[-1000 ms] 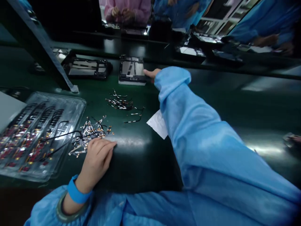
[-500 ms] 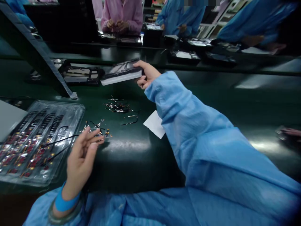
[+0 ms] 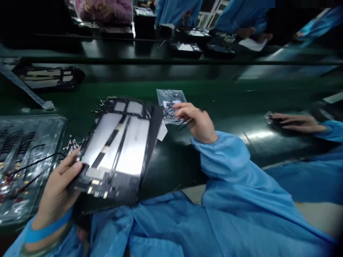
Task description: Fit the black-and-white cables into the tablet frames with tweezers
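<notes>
My left hand (image 3: 57, 184) grips the lower left edge of an opened tablet (image 3: 115, 142), tilted towards me. Its inside shows silvery battery panels, dark ribbon cables and gold contacts. A dark flat panel (image 3: 153, 137) sits behind its right side. My right hand (image 3: 199, 121) is at a clear plastic bag (image 3: 171, 93) of small dark parts, its fingers curled over the bag's right edge. Thin dark strands (image 3: 184, 124) show by those fingers; blur hides what they are. A white paper (image 3: 162, 132) peeks out below the bag. Small cable pieces (image 3: 71, 143) lie partly hidden behind the tablet.
A clear tray (image 3: 50, 123) of cables with red and gold ends lies at left. Another opened tablet (image 3: 48, 76) rests behind it, near a slanted post (image 3: 24, 84). A co-worker's hand (image 3: 301, 123) is at right. Several people work across the bench.
The tablet has come from my right hand to my left, nearer to me. My right hand has let go of it and moved to the bag. The view has turned right.
</notes>
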The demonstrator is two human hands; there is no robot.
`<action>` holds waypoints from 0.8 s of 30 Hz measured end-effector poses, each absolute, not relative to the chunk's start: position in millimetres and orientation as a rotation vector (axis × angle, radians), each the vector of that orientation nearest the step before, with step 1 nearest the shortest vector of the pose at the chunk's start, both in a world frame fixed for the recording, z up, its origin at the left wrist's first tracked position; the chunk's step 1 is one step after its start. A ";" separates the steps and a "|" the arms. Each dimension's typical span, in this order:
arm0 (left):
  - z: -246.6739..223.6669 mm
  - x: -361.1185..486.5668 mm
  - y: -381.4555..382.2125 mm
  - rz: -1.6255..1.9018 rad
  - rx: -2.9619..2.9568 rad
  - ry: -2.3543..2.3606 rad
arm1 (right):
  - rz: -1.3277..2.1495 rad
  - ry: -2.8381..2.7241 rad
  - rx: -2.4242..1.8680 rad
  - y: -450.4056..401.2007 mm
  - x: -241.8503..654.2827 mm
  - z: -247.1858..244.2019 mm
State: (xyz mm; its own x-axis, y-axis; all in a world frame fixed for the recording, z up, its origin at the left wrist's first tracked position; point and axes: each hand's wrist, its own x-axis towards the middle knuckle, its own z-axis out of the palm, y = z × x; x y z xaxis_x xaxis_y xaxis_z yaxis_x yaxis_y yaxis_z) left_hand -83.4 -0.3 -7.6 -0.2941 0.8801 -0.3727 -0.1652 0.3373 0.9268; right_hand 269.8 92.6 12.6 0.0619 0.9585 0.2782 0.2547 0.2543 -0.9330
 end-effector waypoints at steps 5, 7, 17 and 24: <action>-6.0 -103.3 13.0 0.685 1.308 1.562 | 0.735 -0.983 -1.408 90.4 320.7 -18.7; -8.8 -96.4 17.2 0.622 1.611 1.653 | 0.786 -0.964 -1.367 83.4 324.6 -30.5; -13.1 -60.9 16.1 0.940 2.316 1.542 | 0.510 -1.321 -1.526 101.2 321.6 -63.9; -20.2 -53.6 18.5 0.942 2.267 1.514 | 0.550 -1.296 -1.502 116.5 320.1 -72.7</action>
State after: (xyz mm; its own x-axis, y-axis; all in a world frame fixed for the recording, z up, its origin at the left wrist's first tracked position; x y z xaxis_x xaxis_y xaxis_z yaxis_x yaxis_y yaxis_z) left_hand -53.6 18.5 -20.2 0.2482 0.8946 0.3715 0.7283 -0.4252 0.5374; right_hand 320.1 116.5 -72.7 0.3132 0.9106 0.2698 0.4388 0.1132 -0.8914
